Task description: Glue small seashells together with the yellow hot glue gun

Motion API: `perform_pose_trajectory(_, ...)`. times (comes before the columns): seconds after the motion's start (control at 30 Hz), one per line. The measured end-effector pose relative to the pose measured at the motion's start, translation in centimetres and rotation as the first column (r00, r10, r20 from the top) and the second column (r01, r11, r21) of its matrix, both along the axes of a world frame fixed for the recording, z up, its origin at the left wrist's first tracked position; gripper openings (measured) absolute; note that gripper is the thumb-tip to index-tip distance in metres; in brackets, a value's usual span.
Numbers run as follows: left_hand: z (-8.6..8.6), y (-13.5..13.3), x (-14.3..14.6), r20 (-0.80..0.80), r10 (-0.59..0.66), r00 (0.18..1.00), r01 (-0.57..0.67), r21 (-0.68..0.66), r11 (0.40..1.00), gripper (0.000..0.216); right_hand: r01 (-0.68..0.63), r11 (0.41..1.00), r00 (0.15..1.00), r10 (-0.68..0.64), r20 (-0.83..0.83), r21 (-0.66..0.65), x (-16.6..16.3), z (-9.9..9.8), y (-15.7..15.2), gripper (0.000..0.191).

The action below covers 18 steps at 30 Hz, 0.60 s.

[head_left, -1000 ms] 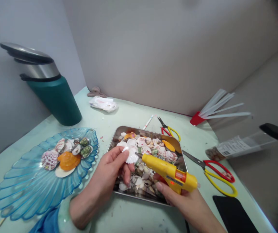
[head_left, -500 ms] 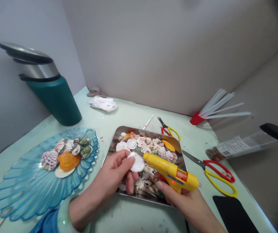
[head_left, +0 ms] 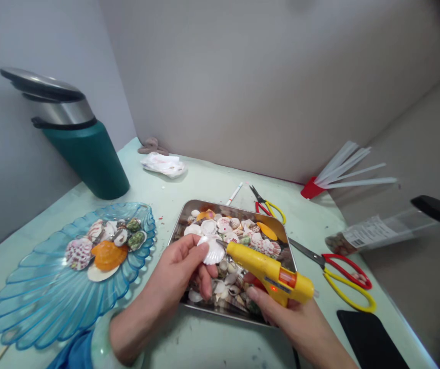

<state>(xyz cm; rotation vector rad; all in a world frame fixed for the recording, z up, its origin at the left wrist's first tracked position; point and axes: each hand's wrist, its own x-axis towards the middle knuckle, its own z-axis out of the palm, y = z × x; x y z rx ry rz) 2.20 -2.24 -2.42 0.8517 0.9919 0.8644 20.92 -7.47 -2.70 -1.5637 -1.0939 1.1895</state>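
Between the thumb and fingers of my left hand [head_left: 183, 269] is a white scallop shell [head_left: 212, 252], its ribbed face showing. My right hand [head_left: 281, 312] grips a yellow hot glue gun [head_left: 269, 269] with an orange light lit on its side. The gun's metal nozzle points left and lies at the shell's upper right edge; whether it touches cannot be made out. Both hands are over a metal tray [head_left: 292, 253] filled with mixed shells [head_left: 231, 228]. To the left, a blue scalloped glass dish [head_left: 46, 302] bears an orange shell [head_left: 109, 254], a speckled shell [head_left: 79, 253] and several others.
A teal bottle [head_left: 91, 159] stands at back left, near a plastic packet [head_left: 164, 165]. Behind the tray are a marker [head_left: 235, 193] and small scissors [head_left: 266, 205]. At right lie larger scissors [head_left: 331, 269], a black phone-like slab [head_left: 371, 338], a clear jar [head_left: 381, 233] and a red cup [head_left: 312, 188] of glue sticks.
My left hand has shifted the scallop shell slightly left and up, tilting it, so the nozzle now shows at its upper right edge. The glue gun has hardly moved.
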Motion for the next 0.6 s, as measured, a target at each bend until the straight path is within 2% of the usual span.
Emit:
perform_pose_trajectory(0.3, -0.45, 0.04, -0.03, -0.045, -0.091, 0.995, 0.092, 0.024, 0.995, 0.031, 0.001, 1.0, 0.999, -0.001, -0.036, -0.001, -0.13, 0.05, -0.02, 0.015)
perform_pose_trajectory(0.6, 0.15, 0.0, 0.14, -0.004, 0.036, 0.999, -0.036, 0.012, 0.999, 0.026, -0.012, 1.0, 1.0, 0.012, -0.016, -0.008, -0.04, -0.08, -0.05, 0.014)
